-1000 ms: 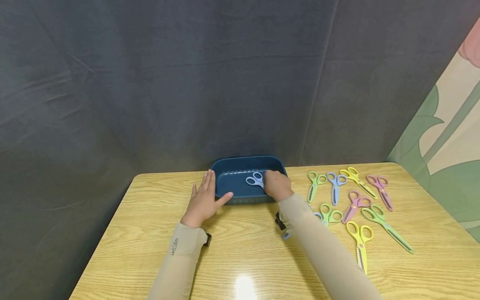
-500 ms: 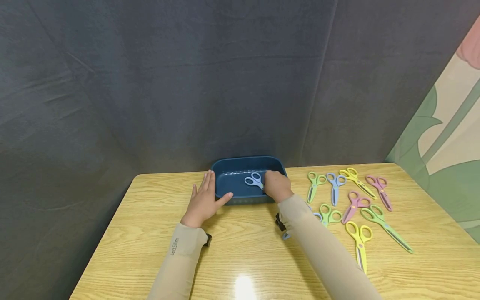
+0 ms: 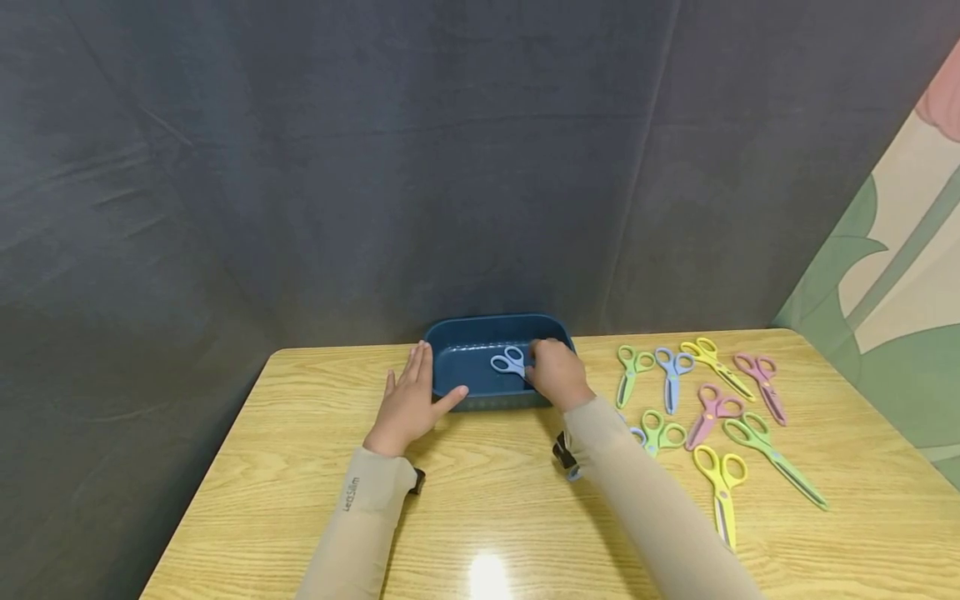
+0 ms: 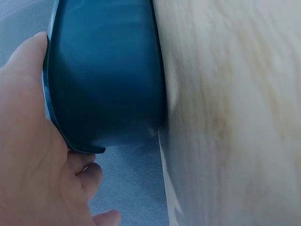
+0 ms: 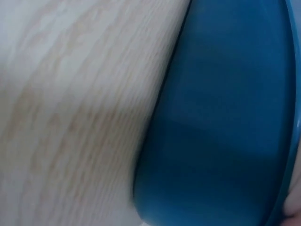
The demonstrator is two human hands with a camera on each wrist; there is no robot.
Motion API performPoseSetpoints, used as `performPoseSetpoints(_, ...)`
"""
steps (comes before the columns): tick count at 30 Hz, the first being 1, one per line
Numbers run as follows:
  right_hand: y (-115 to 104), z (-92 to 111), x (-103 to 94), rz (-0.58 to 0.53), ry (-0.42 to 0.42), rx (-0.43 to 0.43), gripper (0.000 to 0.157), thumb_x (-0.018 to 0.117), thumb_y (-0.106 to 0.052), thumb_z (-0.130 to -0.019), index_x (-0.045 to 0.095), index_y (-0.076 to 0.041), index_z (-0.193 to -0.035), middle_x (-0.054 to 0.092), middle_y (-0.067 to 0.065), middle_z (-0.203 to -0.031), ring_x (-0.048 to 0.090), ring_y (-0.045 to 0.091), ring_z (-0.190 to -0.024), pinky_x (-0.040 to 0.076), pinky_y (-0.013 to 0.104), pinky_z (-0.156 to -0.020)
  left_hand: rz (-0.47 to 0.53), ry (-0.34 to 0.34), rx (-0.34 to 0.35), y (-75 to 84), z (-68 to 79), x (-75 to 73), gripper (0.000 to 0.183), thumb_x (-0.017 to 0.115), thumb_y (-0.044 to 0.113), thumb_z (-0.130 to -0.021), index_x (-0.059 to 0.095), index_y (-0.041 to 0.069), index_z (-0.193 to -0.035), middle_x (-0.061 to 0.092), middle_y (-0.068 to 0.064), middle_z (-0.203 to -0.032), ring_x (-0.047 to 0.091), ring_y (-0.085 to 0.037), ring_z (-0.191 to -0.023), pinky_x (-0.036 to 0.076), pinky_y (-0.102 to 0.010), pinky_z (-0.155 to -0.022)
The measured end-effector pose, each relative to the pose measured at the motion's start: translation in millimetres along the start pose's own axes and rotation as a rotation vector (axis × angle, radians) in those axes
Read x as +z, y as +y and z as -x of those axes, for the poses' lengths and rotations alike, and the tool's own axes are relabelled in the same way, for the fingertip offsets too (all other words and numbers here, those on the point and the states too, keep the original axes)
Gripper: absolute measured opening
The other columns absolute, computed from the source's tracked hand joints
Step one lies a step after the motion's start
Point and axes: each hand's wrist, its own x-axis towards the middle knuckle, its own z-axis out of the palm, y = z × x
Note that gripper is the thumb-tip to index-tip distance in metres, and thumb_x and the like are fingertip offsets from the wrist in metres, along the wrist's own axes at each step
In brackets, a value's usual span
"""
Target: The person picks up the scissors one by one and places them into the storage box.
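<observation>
A dark blue plastic basin (image 3: 491, 403) stands at the back edge of the table. My left hand (image 3: 405, 410) rests against its left front corner, fingers straight along the side and thumb extended at the front rim. In the left wrist view this hand (image 4: 33, 141) touches the rim of the basin (image 4: 106, 70). My right hand (image 3: 558, 373) reaches into the right part of the basin. Blue scissors (image 3: 509, 362) lie in there, handles to the left. Their blades run beneath my right hand, whose fingertips are hidden. Only a sliver of that hand (image 5: 294, 205) shows in the right wrist view.
Several pastel scissors lie on the right of the wooden table (image 3: 480, 492), among them green scissors (image 3: 776, 458), pink scissors (image 3: 711, 414) and yellow scissors (image 3: 722, 492). My right forearm partly covers another blue pair. A dark grey curtain (image 3: 420, 183) hangs directly behind.
My right hand has shifted slightly right and toward me in the basin. The blue scissors there stay almost in place. My left hand has not moved.
</observation>
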Motion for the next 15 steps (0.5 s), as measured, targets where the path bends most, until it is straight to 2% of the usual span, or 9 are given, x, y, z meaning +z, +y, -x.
performPoseSetpoints(8, 9.1, 4.6, -0.4, -0.133, 0.123, -0.107, 0.021, 0.070, -0.008, -0.092, 0.071, 0.004, -0.108, 0.064, 0.020, -0.100, 0.062, 0.032, -0.085, 0.054, 0.048, -0.080, -0.013, -0.013, -0.019, 2.7, -1.3, -0.1, 0.102, 0.050, 0.067, -0.097, 0.004, 0.004, -0.162, 0.003, -0.012, -0.170, 0.000, -0.025, -0.156, 0.004, -0.064, -0.120)
performPoseSetpoints(15, 16.7, 12.3, -6.5, -0.233, 0.132, -0.183, 0.023, 0.071, -0.006, -0.093, 0.071, 0.004, -0.114, 0.062, 0.021, -0.111, 0.062, 0.034, -0.093, 0.052, 0.049, -0.084, -0.011, -0.010, -0.026, 0.5, -1.3, 1.1, 0.103, 0.049, 0.069, -0.097, 0.004, 0.004, -0.162, 0.004, -0.013, -0.170, 0.004, -0.029, -0.156, 0.005, -0.063, -0.120)
